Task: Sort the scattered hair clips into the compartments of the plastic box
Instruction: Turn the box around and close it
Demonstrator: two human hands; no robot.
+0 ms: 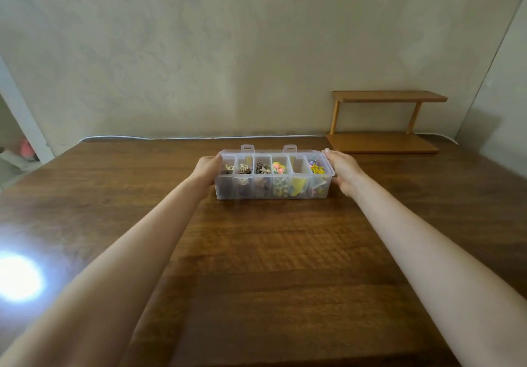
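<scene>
A clear plastic box [285,195] with several compartments stands on the wooden table, its lid hanging open behind it. Hair clips fill the compartments: brown and beige ones [262,168] on the left, pastel ones [279,167] in the middle, yellow star-shaped ones [317,168] at the right end. My left hand [207,170] grips the box's left end. My right hand [343,171] grips its right end, with the thumb on the rim. I see no loose clips on the table.
A low wooden two-tier shelf [382,118] stands at the back right against the wall. A white cable [171,138] runs along the table's far edge. A bright light reflection glares on the table [256,267] at the near left.
</scene>
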